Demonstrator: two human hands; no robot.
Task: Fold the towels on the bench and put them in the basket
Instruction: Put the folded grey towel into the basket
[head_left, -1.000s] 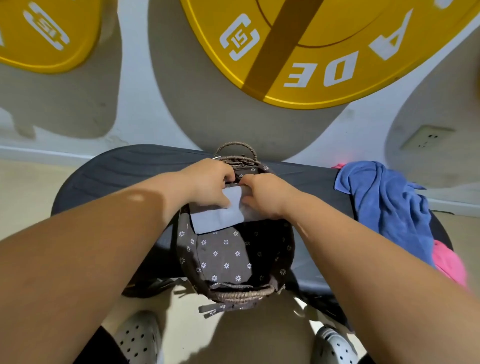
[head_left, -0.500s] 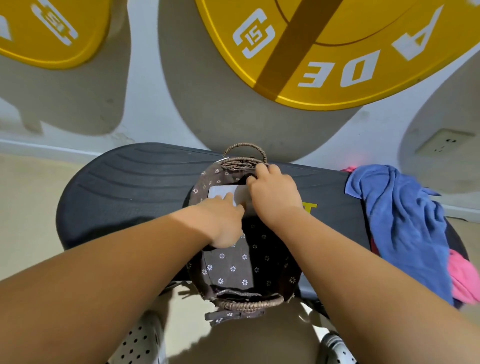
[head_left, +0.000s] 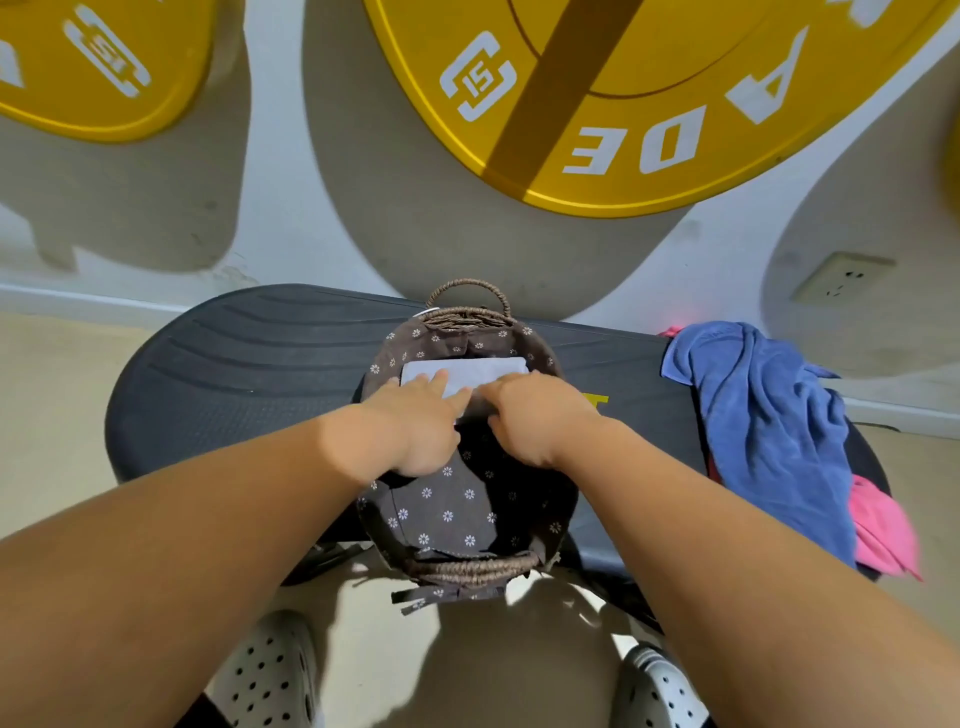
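Left hand (head_left: 418, 423) and right hand (head_left: 537, 415) retreated, pressing towel (head_left: 488, 371) (folded) in basket (head_left: 467, 564).

Head view. The left hand (head_left: 421, 415) lies flat, fingers straight, on a folded pale towel (head_left: 488, 370) at the far end of the cloth-lined wicker basket (head_left: 467, 564). The right hand (head_left: 540, 415) touches the towel's near edge, fingertips hidden. The basket stands on the black surface (head_left: 249, 374). At right, a crumpled blue towel (head_left: 769, 431) lies over a pink towel (head_left: 883, 530).
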